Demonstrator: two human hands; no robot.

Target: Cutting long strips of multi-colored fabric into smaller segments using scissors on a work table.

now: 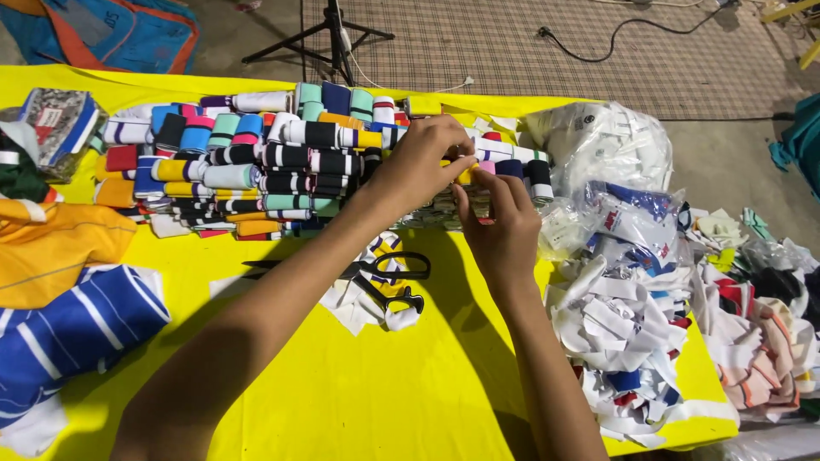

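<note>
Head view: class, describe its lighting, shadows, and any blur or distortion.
Head view: bright overhead light saturates the yellow table; both forearms and the scissors cast soft shadows on it; the left hand and right hand look sharp; edges bow slightly from the wide lens.

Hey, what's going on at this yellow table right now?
A person has both hands at the far side of a yellow table. The left hand and right hand pinch a small yellow piece against a stack of folded striped knit bands. Black scissors lie unused nearer the person, and a heap of white fabric scraps sits to the right.
</note>
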